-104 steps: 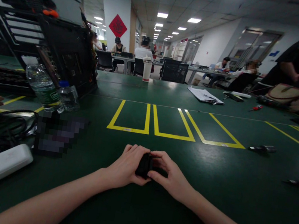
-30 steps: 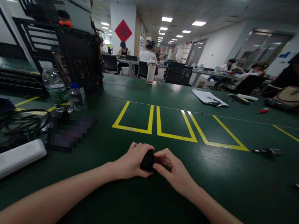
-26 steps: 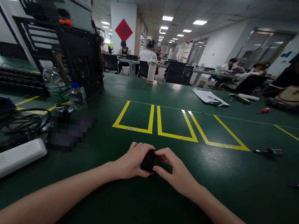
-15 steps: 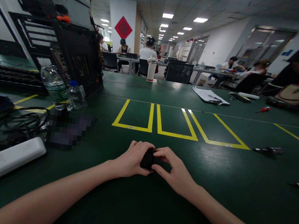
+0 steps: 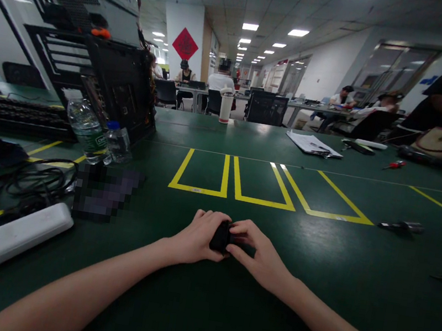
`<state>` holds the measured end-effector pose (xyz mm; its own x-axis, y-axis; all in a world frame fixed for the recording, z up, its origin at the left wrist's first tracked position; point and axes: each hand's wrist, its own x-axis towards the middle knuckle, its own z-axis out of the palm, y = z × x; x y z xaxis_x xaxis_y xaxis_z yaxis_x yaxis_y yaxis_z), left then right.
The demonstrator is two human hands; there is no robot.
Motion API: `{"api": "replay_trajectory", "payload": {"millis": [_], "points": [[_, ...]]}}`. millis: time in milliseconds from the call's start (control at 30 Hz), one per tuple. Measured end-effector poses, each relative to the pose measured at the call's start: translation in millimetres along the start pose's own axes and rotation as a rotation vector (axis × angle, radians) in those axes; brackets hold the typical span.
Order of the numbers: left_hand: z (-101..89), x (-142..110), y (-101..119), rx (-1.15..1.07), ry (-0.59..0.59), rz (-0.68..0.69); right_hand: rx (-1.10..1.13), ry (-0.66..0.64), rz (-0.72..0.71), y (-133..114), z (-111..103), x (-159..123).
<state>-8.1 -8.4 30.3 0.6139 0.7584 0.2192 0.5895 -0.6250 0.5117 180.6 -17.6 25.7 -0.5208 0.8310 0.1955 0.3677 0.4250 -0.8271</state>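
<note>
A small black block-shaped object [image 5: 220,236] is held between my two hands, low over the green tabletop [image 5: 223,311]. My left hand [image 5: 201,238] wraps round its left side, fingers over the top and thumb beneath. From the right, my right hand [image 5: 254,250] pinches at its right edge with thumb and fingertips, the fingers curved. What kind of object it is I cannot make out, since the fingers cover much of it and it is very dark. Beyond the hands, yellow tape outlines [image 5: 261,202] lie on the table.
At left are a white power strip [image 5: 2,248], black cables [image 5: 36,181], two bottles [image 5: 84,127] and an open computer case [image 5: 120,85]. At right lie a dark pointed tool [image 5: 404,226] and a red-handled tool [image 5: 394,165]. A clipboard [image 5: 312,144] and white cup [image 5: 225,108] stand farther back.
The view has swung a little to the left, so the surroundings appear shifted right. Both hands keep hold of the black object, with only slight finger movement. A hand at far left has gone from view.
</note>
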Motion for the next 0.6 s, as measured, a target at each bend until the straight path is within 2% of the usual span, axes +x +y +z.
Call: {"api": "replay_trajectory", "payload": {"millis": [100, 233, 333, 433, 600], "points": [[-1.0, -1, 0, -0.002, 0.008, 0.011, 0.034, -0.031, 0.036, -3, 1, 2], [-4.7, -6, 3, 0.051, 0.005, -0.001, -0.037, -0.050, -0.005, -2, 2, 0], [-8.3, -9, 3, 0.081, -0.005, 0.016, -0.118, -0.007, -0.039, 6, 6, 0], [-11.8, -11, 2, 0.139, -0.044, 0.028, -0.069, -0.047, 0.038, 18, 10, 2], [-12.7, -13, 4, 0.168, -0.082, 0.006, -0.066, 0.050, 0.040, 38, 16, 3]]}}
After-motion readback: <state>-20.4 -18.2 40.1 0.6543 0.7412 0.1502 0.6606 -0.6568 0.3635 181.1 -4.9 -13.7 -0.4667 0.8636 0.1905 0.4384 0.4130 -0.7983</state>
